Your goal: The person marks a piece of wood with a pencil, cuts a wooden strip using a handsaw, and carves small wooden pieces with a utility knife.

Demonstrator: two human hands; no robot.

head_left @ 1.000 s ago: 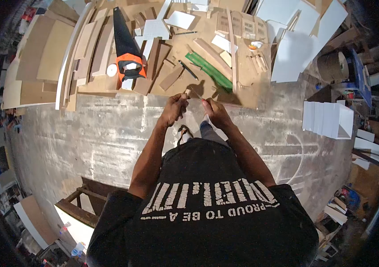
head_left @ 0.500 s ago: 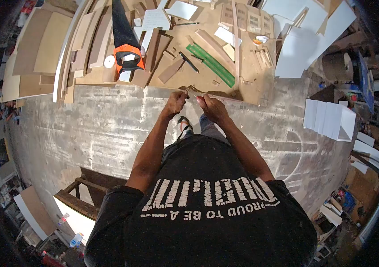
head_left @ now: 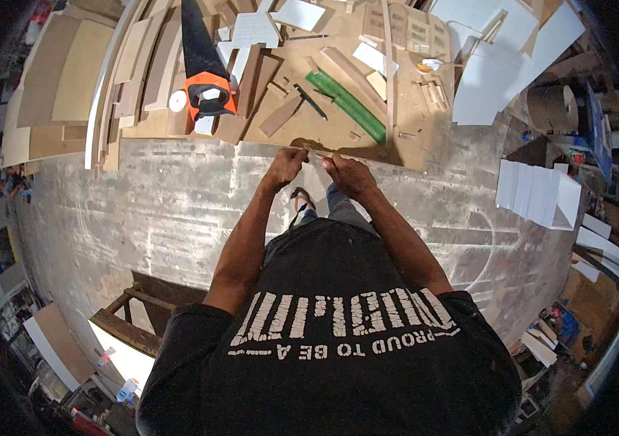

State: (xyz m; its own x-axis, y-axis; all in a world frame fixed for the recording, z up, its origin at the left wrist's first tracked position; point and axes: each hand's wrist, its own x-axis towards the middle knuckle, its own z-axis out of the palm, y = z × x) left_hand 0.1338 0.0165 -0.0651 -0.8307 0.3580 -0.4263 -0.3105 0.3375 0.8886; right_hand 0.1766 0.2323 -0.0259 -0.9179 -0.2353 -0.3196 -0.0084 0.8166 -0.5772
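Both hands meet close together at the near edge of the wooden work table [head_left: 251,129]. My left hand [head_left: 287,167] is closed in a pinch on a small piece, mostly hidden by the fingers; I cannot tell what it is. My right hand [head_left: 351,176] is closed around a slim tool with a red handle [head_left: 327,160], its thin pale end pointing toward the left fingertips. Just beyond the hands lie a black pen [head_left: 311,102], a green ruler [head_left: 347,107] and wood offcuts [head_left: 280,118].
An orange-handled handsaw [head_left: 210,94] lies at the table's left. White sheets [head_left: 487,83] stick out at the right. Stacked boards [head_left: 70,69] stand far left. A white folded piece [head_left: 534,195] is on the floor at right, and a dark wooden frame [head_left: 131,309] lower left.
My hands stay nearly in place, with only slight finger movement around the small piece and the tool. The view has shifted a little.
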